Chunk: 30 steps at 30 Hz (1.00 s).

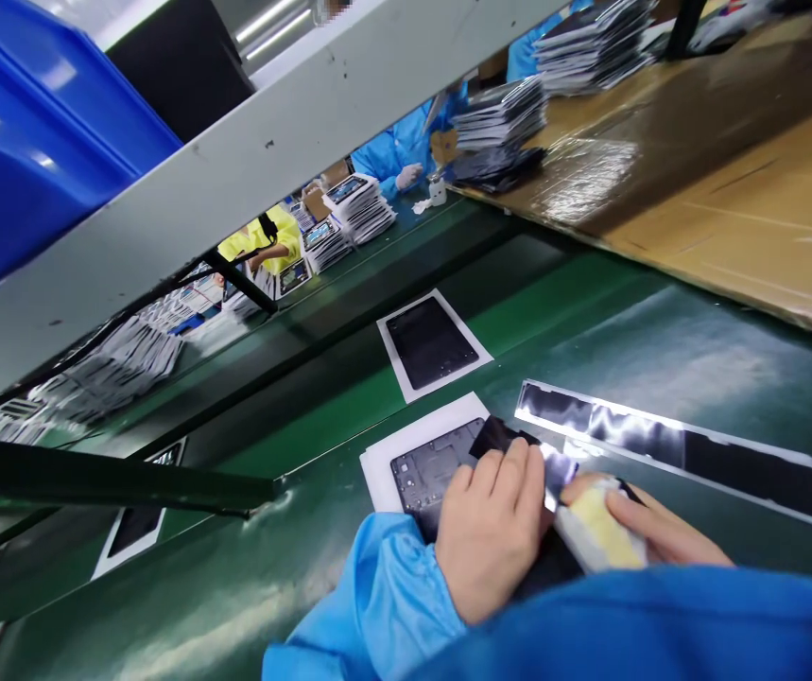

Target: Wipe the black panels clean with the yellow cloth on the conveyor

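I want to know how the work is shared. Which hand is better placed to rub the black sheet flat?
Probably the right hand: it holds the yellow-white pad against the black sheet, while the left hand pins the frame.

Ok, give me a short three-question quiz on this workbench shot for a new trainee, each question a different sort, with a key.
1. True or false: the left hand lies flat on the dark panel that sits on a white sheet.
2. Which does the right hand hold? A) a blue bin B) a yellowish white-edged pad C) a stack of panels
3. Fill in: a second dark panel on its own white sheet lies on the ____ belt, farther from the person.

Key: 1 true; 2 B; 3 green
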Each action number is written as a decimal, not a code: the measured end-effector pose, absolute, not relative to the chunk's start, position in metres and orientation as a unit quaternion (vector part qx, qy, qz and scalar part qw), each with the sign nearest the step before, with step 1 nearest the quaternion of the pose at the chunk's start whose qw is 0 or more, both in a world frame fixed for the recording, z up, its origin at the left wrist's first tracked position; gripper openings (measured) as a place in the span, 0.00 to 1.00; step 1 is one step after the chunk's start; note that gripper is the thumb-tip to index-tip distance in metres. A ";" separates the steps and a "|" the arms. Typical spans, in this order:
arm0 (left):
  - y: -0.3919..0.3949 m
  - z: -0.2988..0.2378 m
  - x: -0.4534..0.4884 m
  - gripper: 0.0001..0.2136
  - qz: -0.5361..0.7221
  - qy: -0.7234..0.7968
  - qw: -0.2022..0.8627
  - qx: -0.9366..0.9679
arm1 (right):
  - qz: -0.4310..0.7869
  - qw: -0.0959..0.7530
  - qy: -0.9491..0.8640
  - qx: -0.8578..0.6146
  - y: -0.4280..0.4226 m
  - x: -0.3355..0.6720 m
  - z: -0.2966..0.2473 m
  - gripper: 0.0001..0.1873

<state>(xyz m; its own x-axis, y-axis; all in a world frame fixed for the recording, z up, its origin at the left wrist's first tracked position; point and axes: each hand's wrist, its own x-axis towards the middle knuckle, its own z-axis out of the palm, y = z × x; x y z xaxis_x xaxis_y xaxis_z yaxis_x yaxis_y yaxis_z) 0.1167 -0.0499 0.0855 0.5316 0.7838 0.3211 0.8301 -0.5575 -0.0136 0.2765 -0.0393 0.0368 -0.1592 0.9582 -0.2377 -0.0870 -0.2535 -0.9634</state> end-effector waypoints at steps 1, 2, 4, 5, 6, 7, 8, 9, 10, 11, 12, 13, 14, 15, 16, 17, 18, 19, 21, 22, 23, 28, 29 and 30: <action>-0.052 0.085 0.111 0.17 -0.143 -0.468 0.069 -0.869 | 0.647 0.417 -0.414 -0.486 -0.034 0.269 0.040 0.20; -0.052 0.085 0.104 0.16 -0.158 -0.477 0.051 -0.863 | 0.665 0.409 -0.401 -0.480 -0.028 0.264 0.044 0.19; -0.053 0.086 0.089 0.13 -0.211 -0.510 0.021 -0.833 | 0.653 0.384 -0.447 -0.475 -0.019 0.258 0.049 0.16; -0.053 0.086 0.081 0.12 -0.240 -0.534 0.011 -0.811 | 0.629 0.371 -0.492 -0.474 -0.016 0.257 0.051 0.16; -0.052 0.086 0.074 0.11 -0.263 -0.559 0.000 -0.787 | 0.601 0.359 -0.539 -0.469 -0.013 0.256 0.053 0.15; -0.052 0.085 0.068 0.10 -0.276 -0.583 -0.016 -0.764 | 0.574 0.348 -0.580 -0.462 -0.012 0.255 0.054 0.15; -0.051 0.085 0.063 0.09 -0.282 -0.601 -0.040 -0.746 | 0.551 0.340 -0.613 -0.453 -0.011 0.255 0.054 0.15; -0.050 0.083 0.059 0.09 -0.283 -0.614 -0.070 -0.734 | 0.536 0.334 -0.638 -0.442 -0.010 0.254 0.054 0.15; -0.049 0.082 0.056 0.08 -0.284 -0.621 -0.103 -0.724 | 0.526 0.328 -0.656 -0.431 -0.010 0.253 0.054 0.14; -0.048 0.081 0.054 0.07 -0.286 -0.625 -0.137 -0.713 | 0.522 0.320 -0.669 -0.422 -0.010 0.252 0.054 0.14; -0.047 0.080 0.052 0.06 -0.290 -0.628 -0.168 -0.703 | 0.525 0.311 -0.675 -0.415 -0.010 0.250 0.054 0.15; -0.046 0.079 0.051 0.06 -0.296 -0.631 -0.193 -0.690 | 0.533 0.305 -0.673 -0.413 -0.009 0.249 0.054 0.15; -0.045 0.079 0.049 0.06 -0.303 -0.638 -0.212 -0.676 | 0.542 0.306 -0.662 -0.416 -0.009 0.247 0.054 0.15; -0.043 0.079 0.047 0.06 -0.309 -0.649 -0.226 -0.658 | 0.555 0.318 -0.639 -0.427 -0.008 0.245 0.055 0.15; -0.042 0.080 0.045 0.06 -0.312 -0.663 -0.235 -0.639 | 0.570 0.341 -0.600 -0.446 -0.007 0.244 0.055 0.15; -0.040 0.080 0.042 0.07 -0.312 -0.678 -0.240 -0.621 | 0.589 0.370 -0.545 -0.468 -0.005 0.242 0.056 0.15; -0.039 0.080 0.039 0.07 -0.311 -0.691 -0.242 -0.606 | 0.609 0.401 -0.478 -0.490 -0.002 0.241 0.057 0.16; -0.037 0.080 0.036 0.07 -0.310 -0.701 -0.244 -0.594 | 0.629 0.427 -0.407 -0.507 0.000 0.239 0.057 0.16; -0.034 0.078 0.031 0.09 -0.311 -0.706 -0.248 -0.586 | 0.666 0.455 -0.297 -0.511 0.006 0.237 0.059 0.15; -0.033 0.075 0.029 0.10 -0.313 -0.704 -0.250 -0.587 | 0.681 0.460 -0.268 -0.502 0.009 0.236 0.060 0.14; -0.032 0.073 0.027 0.11 -0.314 -0.700 -0.254 -0.589 | 0.694 0.462 -0.253 -0.491 0.012 0.235 0.062 0.13; -0.031 0.061 0.022 0.12 -0.309 -0.690 -0.274 -0.595 | 0.702 0.441 -0.282 -0.483 0.018 0.226 0.067 0.12; -0.031 0.060 0.021 0.12 -0.311 -0.688 -0.279 -0.594 | 0.683 0.440 -0.307 -0.495 0.018 0.225 0.067 0.14; -0.031 0.058 0.021 0.12 -0.312 -0.687 -0.285 -0.591 | 0.656 0.438 -0.340 -0.511 0.019 0.223 0.067 0.15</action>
